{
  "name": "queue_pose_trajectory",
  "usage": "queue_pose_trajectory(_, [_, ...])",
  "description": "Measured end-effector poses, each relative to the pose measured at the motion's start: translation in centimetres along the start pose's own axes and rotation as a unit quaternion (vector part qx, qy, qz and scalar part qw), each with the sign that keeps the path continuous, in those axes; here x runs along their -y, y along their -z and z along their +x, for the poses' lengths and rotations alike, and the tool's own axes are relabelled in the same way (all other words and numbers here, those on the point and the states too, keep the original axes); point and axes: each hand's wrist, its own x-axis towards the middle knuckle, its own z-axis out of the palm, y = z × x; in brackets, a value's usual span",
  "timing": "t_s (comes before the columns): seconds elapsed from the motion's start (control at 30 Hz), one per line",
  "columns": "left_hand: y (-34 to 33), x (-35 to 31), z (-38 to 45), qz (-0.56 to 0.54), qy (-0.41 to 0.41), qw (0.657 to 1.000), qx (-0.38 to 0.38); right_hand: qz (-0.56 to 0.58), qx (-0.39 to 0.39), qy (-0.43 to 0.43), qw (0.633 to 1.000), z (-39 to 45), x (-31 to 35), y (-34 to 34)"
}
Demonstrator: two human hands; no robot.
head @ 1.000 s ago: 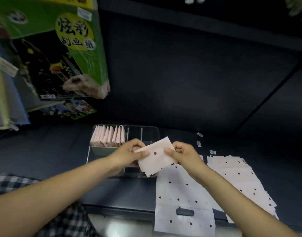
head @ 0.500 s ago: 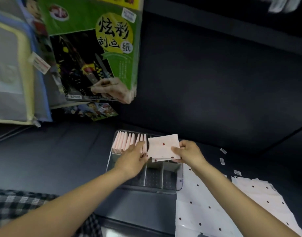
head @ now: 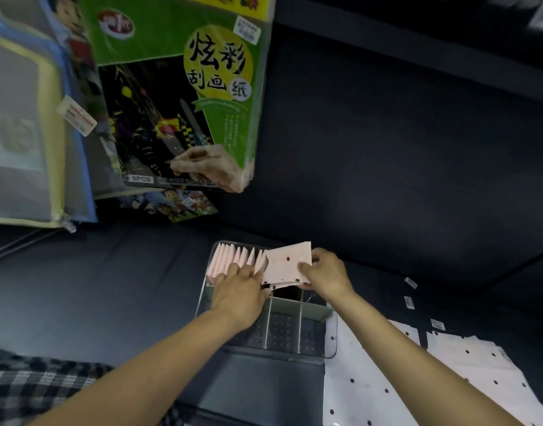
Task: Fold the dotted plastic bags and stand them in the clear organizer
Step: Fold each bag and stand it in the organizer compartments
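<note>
Over the organizer (head: 331, 348), your right hand (head: 327, 273) pinches the folded bag (head: 287, 262).
Your left hand (head: 239, 287), fingers flat, presses the standing row (head: 233, 259) aside; the gap lies just below the bag.

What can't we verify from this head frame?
- Left hand fingertips: buried among the standing folded bags; its grip is unclear.
- Organizer far slot: hidden behind the held folded bag in the right hand.
- Flat dotted bags: cut off at the bottom edge, count unknown.

Folded dotted bag (head: 287, 263) tilted over clear organizer (head: 331, 348) — folded bags (head: 236, 259) upright inside.
</note>
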Motion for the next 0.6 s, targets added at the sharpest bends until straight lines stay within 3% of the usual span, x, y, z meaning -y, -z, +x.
queue_pose_trajectory(0.27, [0.2, 0.4, -0.2, 0.011, 0.017, 1.0, -0.012, -0.187, -0.038, 0.022, 0.981, 0.3, 1.4, -1.9])
queue_pose_trajectory(0.43, [-0.2, -0.1, -0.4, 0.001, -0.011, 0.999, -0.03, -0.227, -0.027, 0.04, 0.973, 0.4, 1.5, -3.8])
queue_pose_trajectory(0.6, [-0.5, 0.0, -0.3, -0.016, -0.028, 0.999, -0.019, -0.206, 0.037, 0.055, 0.976, 0.8, 1.2, -5.1])
